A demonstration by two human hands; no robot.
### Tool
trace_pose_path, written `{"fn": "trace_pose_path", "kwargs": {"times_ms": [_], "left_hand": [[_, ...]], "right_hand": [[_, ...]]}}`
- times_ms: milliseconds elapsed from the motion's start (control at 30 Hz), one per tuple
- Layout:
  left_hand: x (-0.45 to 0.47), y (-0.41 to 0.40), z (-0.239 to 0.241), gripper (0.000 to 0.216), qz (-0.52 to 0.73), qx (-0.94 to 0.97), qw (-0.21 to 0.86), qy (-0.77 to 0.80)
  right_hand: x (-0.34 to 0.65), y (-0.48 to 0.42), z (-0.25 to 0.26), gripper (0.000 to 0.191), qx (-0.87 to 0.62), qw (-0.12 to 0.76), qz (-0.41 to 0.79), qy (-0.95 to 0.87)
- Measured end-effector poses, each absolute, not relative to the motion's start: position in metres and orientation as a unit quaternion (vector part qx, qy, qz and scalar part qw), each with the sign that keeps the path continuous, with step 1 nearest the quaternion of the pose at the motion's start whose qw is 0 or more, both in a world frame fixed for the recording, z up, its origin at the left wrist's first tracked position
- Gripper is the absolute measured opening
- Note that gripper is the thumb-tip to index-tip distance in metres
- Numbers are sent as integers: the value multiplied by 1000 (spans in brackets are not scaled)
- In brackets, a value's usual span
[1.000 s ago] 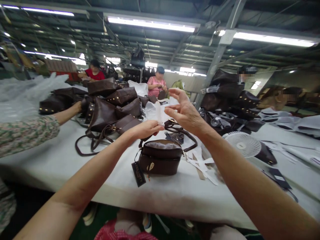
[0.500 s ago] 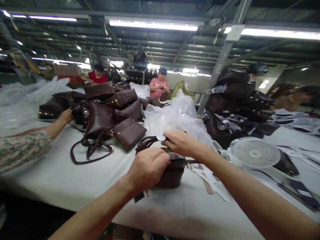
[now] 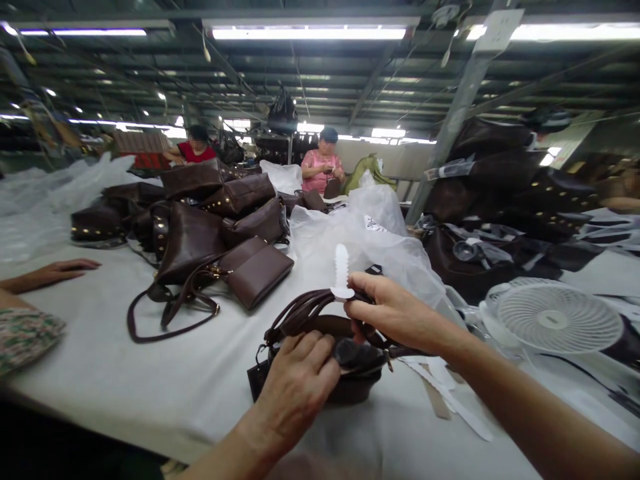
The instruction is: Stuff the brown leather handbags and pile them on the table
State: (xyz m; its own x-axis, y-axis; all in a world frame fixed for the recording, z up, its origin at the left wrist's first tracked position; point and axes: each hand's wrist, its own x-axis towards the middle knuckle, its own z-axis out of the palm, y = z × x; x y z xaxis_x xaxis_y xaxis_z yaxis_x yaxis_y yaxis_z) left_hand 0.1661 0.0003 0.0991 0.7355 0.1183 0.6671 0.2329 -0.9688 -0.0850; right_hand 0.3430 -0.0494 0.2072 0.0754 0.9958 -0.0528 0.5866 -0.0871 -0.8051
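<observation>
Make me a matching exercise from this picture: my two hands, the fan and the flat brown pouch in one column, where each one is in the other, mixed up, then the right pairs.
1. left hand
2. right hand
3. white fan
4. flat brown pouch

A. at the gathered straps, beside the white toothed strip
B. in front of the heaped bags
C. farthest to the right of the four
D. at the near side of the open bag

Right pairs: 1-D, 2-A, 3-C, 4-B
</observation>
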Motion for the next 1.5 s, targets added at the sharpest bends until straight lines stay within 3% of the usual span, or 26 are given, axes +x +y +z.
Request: {"fn": "trace_pose_path", "kwargs": {"times_ms": [200,400,567,800,1067,1267,1433,1500], "left_hand": [[160,1,98,30,-357,-932,70,-11],[155,1,95,31,-363,-930,64,-5],[155,1,92,27,-435,-891,101,-74],[163,4,89,24,-338,-929,59,-138],[172,-2,104,41,-224,-963,4,-152],[167,-1,93,19,-204,-960,66,-180],[161,9,91,16,-208,-963,43,-168],[159,11,92,16,-236,-961,44,-141]], "right_hand": [[344,-53,194,8,-628,345,422,-556],[343,-52,198,8,-651,325,297,-618],[344,-50,197,9,-662,313,274,-623],[344,-60,202,10,-584,257,445,-629],[339,-44,203,17,-579,175,357,-712],[342,-40,177,24,-609,69,241,-752],[344,-33,161,39,-601,95,175,-774],[345,-30,155,40,-605,68,165,-776]]}}
